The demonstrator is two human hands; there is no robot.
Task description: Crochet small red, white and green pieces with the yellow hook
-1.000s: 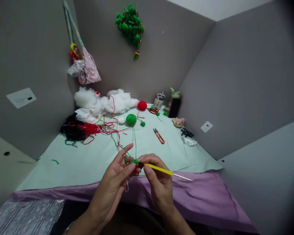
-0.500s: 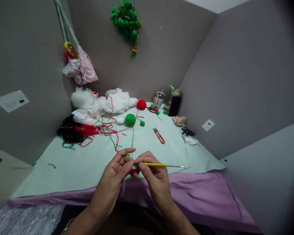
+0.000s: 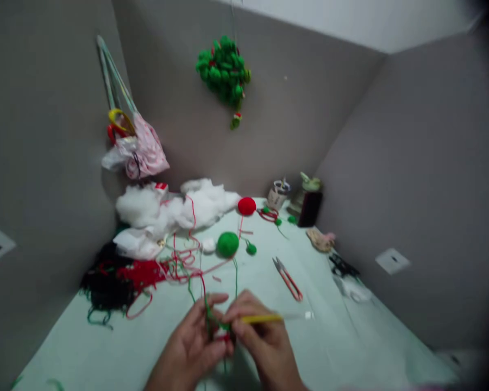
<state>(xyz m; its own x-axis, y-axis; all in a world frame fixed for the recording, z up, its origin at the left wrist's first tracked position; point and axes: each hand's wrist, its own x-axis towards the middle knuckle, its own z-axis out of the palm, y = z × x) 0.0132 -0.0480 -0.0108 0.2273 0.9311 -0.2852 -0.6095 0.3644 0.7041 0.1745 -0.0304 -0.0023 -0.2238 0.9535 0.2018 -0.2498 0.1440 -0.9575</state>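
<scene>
Between my hands is a small red and green crochet piece (image 3: 224,335), blurred and partly covered by fingers. My left hand (image 3: 195,342) is closed on it, thumb low beside the piece, with green yarn (image 3: 208,310) looped around a raised finger. My right hand (image 3: 267,345) grips a crochet hook (image 3: 263,319) by its yellow handle; the metal shaft points right, away from the piece. The right fingertips are against the green part of the piece. A green yarn ball (image 3: 227,245) lies beyond my hands, a strand running from it towards them.
Orange thread snips (image 3: 288,279) lie right of centre. Farther back are a red yarn ball (image 3: 246,206), white stuffing (image 3: 204,203), red-handled scissors (image 3: 269,215) and a pen cup (image 3: 278,194). Tangled red yarn (image 3: 144,274) and black yarn (image 3: 108,282) lie left. Grey walls enclose the table.
The view has tilted up, so everything sits lower in the picture. My left thumb has shifted down along the piece. The hook stays in my right hand.
</scene>
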